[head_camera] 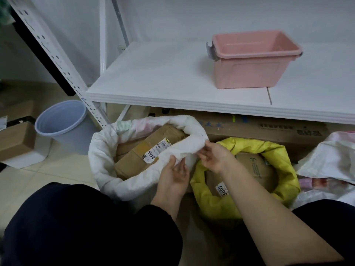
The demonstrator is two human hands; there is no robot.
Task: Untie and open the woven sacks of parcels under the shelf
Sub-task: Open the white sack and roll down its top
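white sack beside yellow sack, under shelf

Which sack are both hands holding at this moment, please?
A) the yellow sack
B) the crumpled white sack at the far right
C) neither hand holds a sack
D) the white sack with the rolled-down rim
D: the left hand and the right hand both pinch the rolled rim of the white sack, while the yellow sack sits open beside it.
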